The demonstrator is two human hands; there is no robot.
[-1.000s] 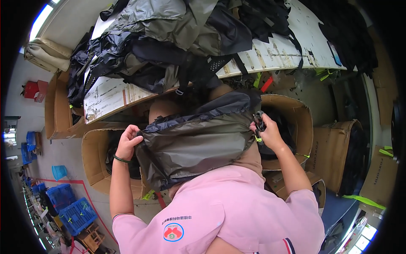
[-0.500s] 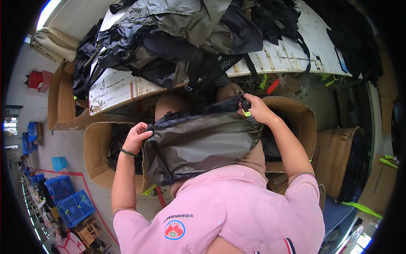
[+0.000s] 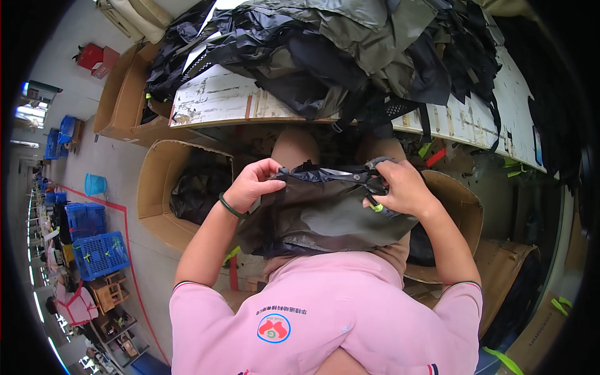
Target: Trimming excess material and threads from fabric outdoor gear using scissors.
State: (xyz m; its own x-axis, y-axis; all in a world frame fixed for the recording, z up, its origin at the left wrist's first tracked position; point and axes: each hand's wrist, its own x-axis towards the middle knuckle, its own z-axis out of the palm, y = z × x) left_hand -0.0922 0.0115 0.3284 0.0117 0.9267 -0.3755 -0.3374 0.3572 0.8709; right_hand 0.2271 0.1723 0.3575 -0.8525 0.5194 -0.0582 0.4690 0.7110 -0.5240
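Across my lap lies a dark olive-grey and black fabric piece (image 3: 331,215), bag-like in shape. My left hand (image 3: 255,184) pinches its upper left edge between thumb and fingers. Black-handled scissors (image 3: 357,177) are in my right hand (image 3: 403,187), fingers wrapped around the handles. Their metal blades point left along the black upper edge of the fabric, towards my left hand. I cannot tell whether the blades touch the cloth. A yellow-green strip hangs at the scissor handles.
Beyond my knees, a worn white table (image 3: 219,94) carries a heap of black and olive fabric pieces (image 3: 350,44). Cardboard boxes stand on both sides, the left box (image 3: 153,194) holding dark material. Blue crates (image 3: 100,256) and a blue basket (image 3: 95,184) sit on the floor further left.
The scissors have swung from pointing up and away to lying along the fabric's upper edge, pointing left. Both hands are closer together, and the view has shifted left.
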